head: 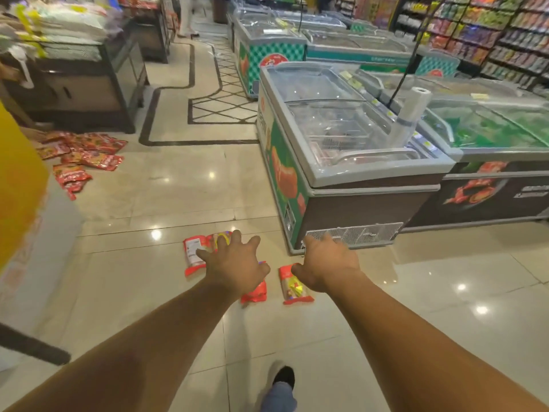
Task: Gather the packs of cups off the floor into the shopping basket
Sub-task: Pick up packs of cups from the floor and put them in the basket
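Three red packs lie on the shiny tiled floor ahead of me. One pack (193, 253) lies flat to the left. My left hand (234, 261) hovers above it with fingers spread and holds nothing. Under that hand a second pack (255, 293) shows only its lower end. The third pack (294, 288) lies to the right, partly covered by my right hand (326, 261), which is open and empty too. I cannot tell whether either hand touches a pack. No shopping basket is in view.
A chest freezer (341, 173) stands just right of the packs, with more freezers behind it. Several red packets (83, 156) lie scattered on the floor at the left by a dark display stand (80, 84). My shoe (282, 377) is at the bottom.
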`<state>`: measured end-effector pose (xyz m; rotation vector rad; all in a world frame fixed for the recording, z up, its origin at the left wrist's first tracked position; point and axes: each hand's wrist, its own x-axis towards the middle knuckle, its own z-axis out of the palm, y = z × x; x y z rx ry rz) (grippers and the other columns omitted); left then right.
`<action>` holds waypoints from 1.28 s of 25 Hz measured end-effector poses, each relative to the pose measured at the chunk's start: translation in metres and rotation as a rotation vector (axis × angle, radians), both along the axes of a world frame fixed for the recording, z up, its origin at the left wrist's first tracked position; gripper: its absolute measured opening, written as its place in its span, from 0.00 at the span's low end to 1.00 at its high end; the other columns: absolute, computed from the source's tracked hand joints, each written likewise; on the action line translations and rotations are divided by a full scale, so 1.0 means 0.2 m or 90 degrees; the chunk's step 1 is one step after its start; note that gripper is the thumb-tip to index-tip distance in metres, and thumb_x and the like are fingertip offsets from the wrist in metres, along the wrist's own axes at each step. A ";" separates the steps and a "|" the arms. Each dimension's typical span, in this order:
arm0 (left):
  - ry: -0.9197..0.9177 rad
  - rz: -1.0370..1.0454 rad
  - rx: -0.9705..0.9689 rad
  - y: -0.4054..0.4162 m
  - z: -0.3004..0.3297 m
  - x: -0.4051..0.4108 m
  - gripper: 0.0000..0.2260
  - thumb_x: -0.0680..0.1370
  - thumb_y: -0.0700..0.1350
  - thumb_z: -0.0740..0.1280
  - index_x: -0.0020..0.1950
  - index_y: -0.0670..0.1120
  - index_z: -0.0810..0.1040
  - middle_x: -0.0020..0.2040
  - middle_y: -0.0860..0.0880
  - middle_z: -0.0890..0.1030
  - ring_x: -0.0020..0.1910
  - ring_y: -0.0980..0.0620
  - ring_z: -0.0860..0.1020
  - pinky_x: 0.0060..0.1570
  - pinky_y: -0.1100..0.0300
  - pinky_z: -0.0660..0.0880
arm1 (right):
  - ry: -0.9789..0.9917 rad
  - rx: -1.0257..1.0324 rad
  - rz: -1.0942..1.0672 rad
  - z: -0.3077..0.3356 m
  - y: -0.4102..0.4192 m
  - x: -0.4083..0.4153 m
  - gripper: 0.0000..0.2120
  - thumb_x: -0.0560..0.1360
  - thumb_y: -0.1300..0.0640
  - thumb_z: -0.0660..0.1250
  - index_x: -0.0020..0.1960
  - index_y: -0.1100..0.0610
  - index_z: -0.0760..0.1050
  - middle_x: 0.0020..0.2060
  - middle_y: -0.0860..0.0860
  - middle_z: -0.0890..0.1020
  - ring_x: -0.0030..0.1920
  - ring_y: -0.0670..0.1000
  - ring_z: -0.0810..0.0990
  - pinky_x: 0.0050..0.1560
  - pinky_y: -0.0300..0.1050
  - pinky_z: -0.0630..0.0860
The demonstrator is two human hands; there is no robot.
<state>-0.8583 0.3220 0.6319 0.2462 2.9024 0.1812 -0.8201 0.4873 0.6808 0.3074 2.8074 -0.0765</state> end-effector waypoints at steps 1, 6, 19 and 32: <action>-0.007 0.008 0.006 0.07 -0.07 -0.15 0.29 0.78 0.64 0.60 0.78 0.60 0.61 0.78 0.47 0.60 0.76 0.40 0.59 0.68 0.30 0.60 | -0.011 0.001 0.014 -0.08 0.06 -0.17 0.29 0.78 0.38 0.65 0.74 0.50 0.67 0.68 0.56 0.72 0.68 0.60 0.72 0.61 0.56 0.73; -0.081 0.048 -0.002 0.33 -0.58 -0.84 0.29 0.79 0.63 0.60 0.79 0.59 0.59 0.78 0.46 0.59 0.76 0.39 0.59 0.68 0.31 0.59 | -0.080 -0.016 0.043 -0.65 0.31 -0.94 0.26 0.79 0.40 0.63 0.72 0.52 0.68 0.67 0.57 0.72 0.68 0.60 0.72 0.61 0.56 0.72; -0.158 0.084 -0.032 0.85 -3.55 -1.90 0.33 0.79 0.62 0.62 0.81 0.63 0.51 0.80 0.45 0.49 0.77 0.33 0.52 0.65 0.24 0.59 | -0.121 -0.046 0.010 -3.69 0.70 -2.02 0.26 0.78 0.38 0.63 0.71 0.50 0.67 0.68 0.56 0.71 0.70 0.61 0.69 0.66 0.59 0.70; -0.219 0.274 -0.028 0.81 -4.57 -2.06 0.53 0.69 0.76 0.66 0.78 0.66 0.30 0.81 0.49 0.30 0.78 0.27 0.39 0.63 0.16 0.51 | -0.207 -0.045 -0.060 -4.79 1.07 -2.21 0.51 0.69 0.24 0.66 0.79 0.30 0.35 0.82 0.45 0.36 0.79 0.69 0.34 0.65 0.86 0.55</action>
